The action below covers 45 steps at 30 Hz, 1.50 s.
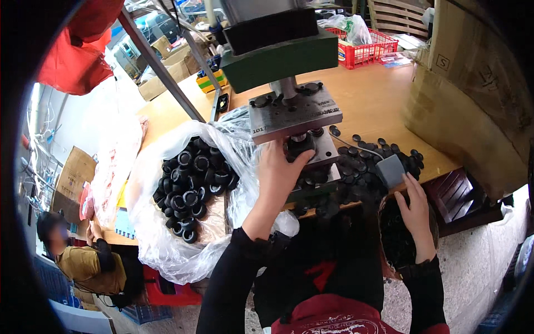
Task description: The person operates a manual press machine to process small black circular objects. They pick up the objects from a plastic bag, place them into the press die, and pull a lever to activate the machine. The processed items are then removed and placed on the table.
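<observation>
Round black rubber cap (300,146) sits under the grey metal press (295,114), pinched by the left hand (278,170); the right hand (414,209) rests open, touching the grey pad (390,170). Next, let go carefully.

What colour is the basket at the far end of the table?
Red. The basket is an openwork red plastic one, holding a clear bag; the head view shows it best.
</observation>
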{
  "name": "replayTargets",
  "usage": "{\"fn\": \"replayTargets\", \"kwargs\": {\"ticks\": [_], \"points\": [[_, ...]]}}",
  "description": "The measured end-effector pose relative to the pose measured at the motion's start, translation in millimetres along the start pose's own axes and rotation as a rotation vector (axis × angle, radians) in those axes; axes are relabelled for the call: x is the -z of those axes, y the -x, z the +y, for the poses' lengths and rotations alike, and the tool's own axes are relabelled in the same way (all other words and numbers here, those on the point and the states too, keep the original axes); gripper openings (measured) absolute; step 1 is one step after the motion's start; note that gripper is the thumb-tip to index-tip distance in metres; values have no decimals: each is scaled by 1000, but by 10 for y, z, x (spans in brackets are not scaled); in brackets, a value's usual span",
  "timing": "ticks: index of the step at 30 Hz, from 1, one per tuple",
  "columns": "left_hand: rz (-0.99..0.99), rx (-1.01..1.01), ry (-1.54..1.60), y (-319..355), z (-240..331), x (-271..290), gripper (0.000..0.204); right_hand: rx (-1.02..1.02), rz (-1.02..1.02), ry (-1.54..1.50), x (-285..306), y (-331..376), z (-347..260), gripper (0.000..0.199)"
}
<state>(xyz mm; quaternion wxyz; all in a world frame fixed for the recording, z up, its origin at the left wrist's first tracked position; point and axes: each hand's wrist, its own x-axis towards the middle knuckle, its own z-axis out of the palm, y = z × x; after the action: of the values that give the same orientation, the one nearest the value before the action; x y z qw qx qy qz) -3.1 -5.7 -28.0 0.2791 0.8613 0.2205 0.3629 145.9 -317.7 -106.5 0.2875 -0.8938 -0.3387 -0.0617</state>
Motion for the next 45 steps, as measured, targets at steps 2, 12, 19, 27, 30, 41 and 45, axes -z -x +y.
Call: {"fn": "replayTargets", "kwargs": {"ticks": [2,12,19,27,30,41,45], "points": [[73,-51,-38,107,6,-14,61,67,-12,82,-146,-271,-35,49],[60,15,-700,460,-1169,974,37,-24,-132,358,-479,-468,87,57],[-323,-231,-891,240,-1750,1205,25,34,9,76,-437,-246,44,51],[28,531,868,395,-941,1191,33,219,126,-198,-166,-305,-767,36],[-95,607,1169,601,-478,1166,40,326,110,-265,-160,-407,-1183,40],[-98,404,839,512,-3,850,61,295,213,-413,-682,-1083,-2029,51],[-144,411,727,374,67,756,62,324,262,-334,-604,-935,-1811,52]]}}
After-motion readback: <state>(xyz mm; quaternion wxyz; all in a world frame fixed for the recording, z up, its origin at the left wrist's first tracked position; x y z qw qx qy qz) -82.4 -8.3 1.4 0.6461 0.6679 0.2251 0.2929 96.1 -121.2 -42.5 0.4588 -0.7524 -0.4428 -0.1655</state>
